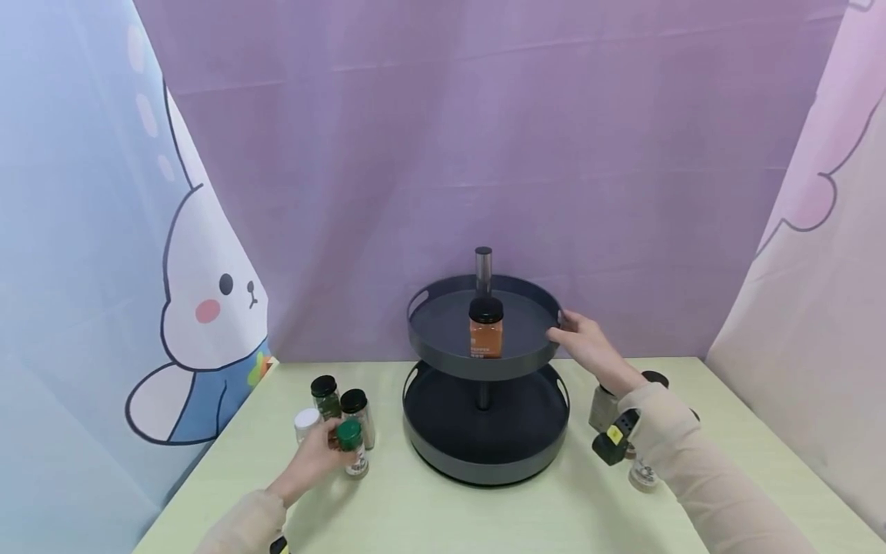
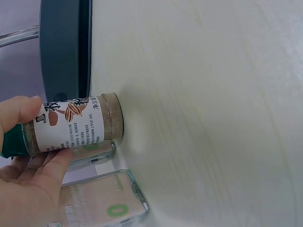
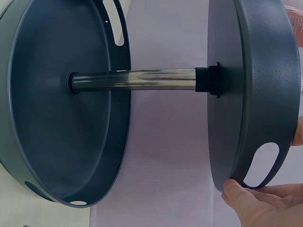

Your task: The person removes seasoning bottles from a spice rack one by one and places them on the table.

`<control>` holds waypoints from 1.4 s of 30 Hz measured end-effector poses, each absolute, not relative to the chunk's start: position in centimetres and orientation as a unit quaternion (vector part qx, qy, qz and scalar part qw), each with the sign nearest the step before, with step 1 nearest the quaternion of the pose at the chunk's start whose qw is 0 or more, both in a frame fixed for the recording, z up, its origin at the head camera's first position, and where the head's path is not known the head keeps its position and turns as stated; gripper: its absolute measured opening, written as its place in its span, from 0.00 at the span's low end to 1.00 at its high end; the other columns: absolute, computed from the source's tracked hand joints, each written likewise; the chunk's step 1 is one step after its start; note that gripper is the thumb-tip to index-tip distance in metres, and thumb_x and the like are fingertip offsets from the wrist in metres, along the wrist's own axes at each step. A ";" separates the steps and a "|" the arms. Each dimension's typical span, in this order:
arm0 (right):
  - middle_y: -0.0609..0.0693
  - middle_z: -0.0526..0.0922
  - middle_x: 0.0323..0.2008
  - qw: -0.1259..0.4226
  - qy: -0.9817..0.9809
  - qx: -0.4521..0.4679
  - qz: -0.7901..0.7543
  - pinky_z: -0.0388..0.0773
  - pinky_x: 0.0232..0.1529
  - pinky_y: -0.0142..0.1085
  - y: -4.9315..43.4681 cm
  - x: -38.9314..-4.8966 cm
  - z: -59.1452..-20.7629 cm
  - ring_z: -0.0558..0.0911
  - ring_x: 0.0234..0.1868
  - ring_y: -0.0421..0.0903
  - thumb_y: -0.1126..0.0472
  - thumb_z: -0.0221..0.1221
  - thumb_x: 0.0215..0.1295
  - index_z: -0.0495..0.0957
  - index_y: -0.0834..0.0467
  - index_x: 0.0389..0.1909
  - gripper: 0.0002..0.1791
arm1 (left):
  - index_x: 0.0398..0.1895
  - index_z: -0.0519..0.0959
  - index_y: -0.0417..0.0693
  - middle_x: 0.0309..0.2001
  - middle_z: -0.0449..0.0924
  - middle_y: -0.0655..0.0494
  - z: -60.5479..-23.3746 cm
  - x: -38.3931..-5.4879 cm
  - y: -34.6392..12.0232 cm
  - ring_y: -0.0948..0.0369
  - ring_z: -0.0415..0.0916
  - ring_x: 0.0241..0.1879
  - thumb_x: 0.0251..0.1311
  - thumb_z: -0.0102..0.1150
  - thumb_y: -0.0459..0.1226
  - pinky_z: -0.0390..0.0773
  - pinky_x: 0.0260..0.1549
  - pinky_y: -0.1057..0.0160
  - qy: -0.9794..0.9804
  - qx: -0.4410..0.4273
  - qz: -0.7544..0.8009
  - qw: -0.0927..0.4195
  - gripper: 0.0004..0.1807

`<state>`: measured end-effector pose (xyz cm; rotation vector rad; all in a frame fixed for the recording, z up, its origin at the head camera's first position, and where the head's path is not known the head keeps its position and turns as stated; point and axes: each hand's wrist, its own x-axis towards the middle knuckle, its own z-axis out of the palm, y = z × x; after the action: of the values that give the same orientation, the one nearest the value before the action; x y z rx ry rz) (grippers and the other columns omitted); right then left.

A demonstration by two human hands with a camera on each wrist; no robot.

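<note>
My left hand (image 1: 320, 459) grips a small round spice jar (image 2: 78, 124) with a green cap, brown powder and a white printed label. In the head view that jar stands upright, slightly tilted, beside other jars; whether its base touches the table I cannot tell. On the right, my right hand (image 1: 588, 346) holds the rim of the upper tray (image 1: 443, 352) of a dark grey two-tier turntable. The right wrist view shows the thumb (image 3: 232, 189) at the tray's lower edge, near an oval handle hole. An orange jar with a black lid (image 1: 487, 338) sits on that upper tray.
Left of the turntable stand a white-capped jar (image 1: 307, 419) and two black-capped jars (image 1: 325, 400). Several jars (image 1: 604, 409) lie partly hidden behind my right forearm. The lower tray (image 1: 484, 471) rests on the pale table (image 1: 443, 519). Behind hangs a purple cloth (image 1: 484, 138).
</note>
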<state>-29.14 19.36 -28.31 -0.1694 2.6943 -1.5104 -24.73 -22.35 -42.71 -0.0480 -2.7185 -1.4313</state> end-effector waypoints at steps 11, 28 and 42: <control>0.64 0.45 0.71 0.023 0.870 -0.060 -0.488 0.51 0.68 0.53 19.4 -29.2 -28.4 0.48 0.70 0.60 0.53 0.45 0.67 0.37 0.64 0.71 0.39 | 0.48 0.71 0.30 0.42 0.78 0.42 -42.8 -24.5 -22.3 0.53 0.77 0.41 0.37 0.68 0.26 0.79 0.42 0.56 -0.885 -0.024 -0.462 0.045 0.29; 0.64 0.45 0.70 0.022 0.868 -0.058 -0.493 0.51 0.68 0.53 19.3 -29.2 -28.3 0.48 0.70 0.59 0.53 0.45 0.67 0.37 0.64 0.70 0.39 | 0.51 0.70 0.32 0.43 0.78 0.42 -42.8 -24.5 -22.2 0.52 0.77 0.42 0.36 0.67 0.26 0.79 0.43 0.54 -0.889 -0.015 -0.456 0.040 0.32; 0.63 0.45 0.71 0.022 0.870 -0.055 -0.489 0.51 0.68 0.52 19.2 -29.2 -28.2 0.48 0.71 0.59 0.53 0.44 0.66 0.37 0.65 0.70 0.40 | 0.53 0.69 0.32 0.47 0.75 0.39 -42.4 -24.2 -22.1 0.49 0.75 0.46 0.39 0.67 0.27 0.77 0.47 0.51 -0.887 -0.012 -0.459 0.038 0.32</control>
<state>-29.24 19.15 -28.25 -0.1689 2.6962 -1.5159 -24.23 -22.10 -42.43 -0.0373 -2.7214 -1.4093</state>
